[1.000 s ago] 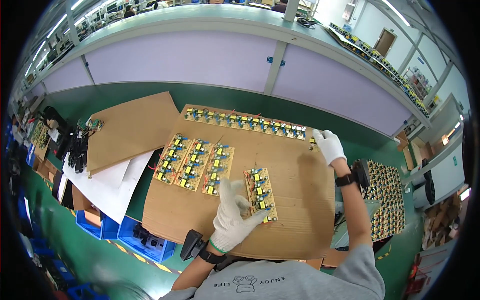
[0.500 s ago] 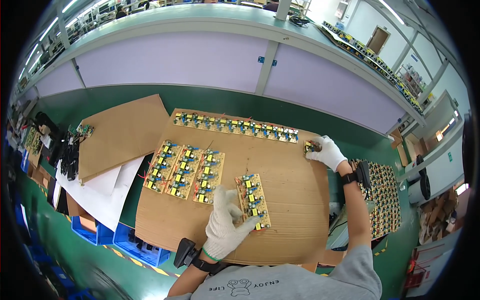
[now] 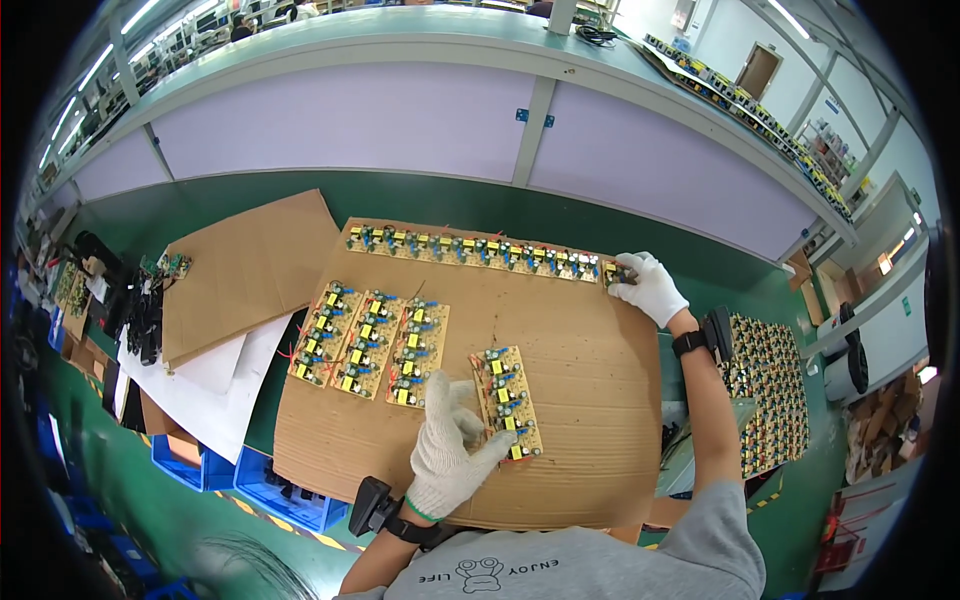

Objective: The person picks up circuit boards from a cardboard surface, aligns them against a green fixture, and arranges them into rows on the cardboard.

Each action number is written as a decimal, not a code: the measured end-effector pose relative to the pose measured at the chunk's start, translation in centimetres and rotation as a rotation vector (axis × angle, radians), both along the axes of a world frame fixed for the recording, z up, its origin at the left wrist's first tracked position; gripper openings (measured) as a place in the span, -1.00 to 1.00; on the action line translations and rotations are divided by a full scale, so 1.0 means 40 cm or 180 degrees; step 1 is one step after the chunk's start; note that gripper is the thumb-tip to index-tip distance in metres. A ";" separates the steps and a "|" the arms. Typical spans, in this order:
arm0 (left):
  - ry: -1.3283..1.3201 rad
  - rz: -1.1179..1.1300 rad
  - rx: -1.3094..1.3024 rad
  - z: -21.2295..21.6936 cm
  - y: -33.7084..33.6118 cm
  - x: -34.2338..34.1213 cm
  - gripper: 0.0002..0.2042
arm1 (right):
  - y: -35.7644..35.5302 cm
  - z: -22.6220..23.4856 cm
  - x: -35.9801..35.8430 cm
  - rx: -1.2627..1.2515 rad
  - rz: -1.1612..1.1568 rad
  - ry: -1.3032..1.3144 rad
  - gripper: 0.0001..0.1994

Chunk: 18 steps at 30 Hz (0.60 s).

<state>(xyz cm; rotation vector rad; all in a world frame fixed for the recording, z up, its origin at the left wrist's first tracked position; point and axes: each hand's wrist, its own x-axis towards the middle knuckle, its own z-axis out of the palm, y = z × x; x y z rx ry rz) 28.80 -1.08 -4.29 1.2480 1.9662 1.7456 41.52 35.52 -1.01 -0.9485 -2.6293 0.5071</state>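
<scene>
My right hand (image 3: 652, 289), in a white glove, grips a small circuit board (image 3: 614, 273) at the right end of a long row of boards (image 3: 480, 252) along the cardboard's far edge. My gloved left hand (image 3: 446, 450) rests low on the cardboard, fingers apart. Its thumb lies over the lower end of a circuit board strip (image 3: 507, 400) with yellow and blue parts; whether it presses on it I cannot tell. Left of this hand, three similar strips lie side by side: a near one (image 3: 418, 352), a middle one (image 3: 367, 343) and a far-left one (image 3: 325, 332).
A big cardboard sheet (image 3: 580, 400) lies under the boards. Another cardboard piece (image 3: 245, 270) and white sheets (image 3: 200, 390) are at the left, beside black cables (image 3: 147, 310). Blue bins (image 3: 290, 500) stand below. Many boards (image 3: 775, 390) fill the right side. A long bench (image 3: 350, 60) runs behind.
My right hand has shifted slightly left and away from me, bringing the small board up to the end of the row. My left hand stays by the strip.
</scene>
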 end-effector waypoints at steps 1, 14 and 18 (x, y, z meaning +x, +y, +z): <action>0.0076 -0.0075 -0.0022 -0.006 -0.003 -0.004 0.05 | 0.007 -0.003 -0.003 0.0001 -0.0001 0.0010 -0.45; 0.0013 0.0138 -0.0065 0.004 -0.008 0.004 0.00 | -0.137 0.009 -0.036 0.0447 -0.0395 0.0579 -0.53; -0.0108 0.0191 -0.0106 -0.003 -0.002 -0.003 -0.07 | -0.352 0.054 -0.036 -0.2985 0.0064 0.0573 -0.50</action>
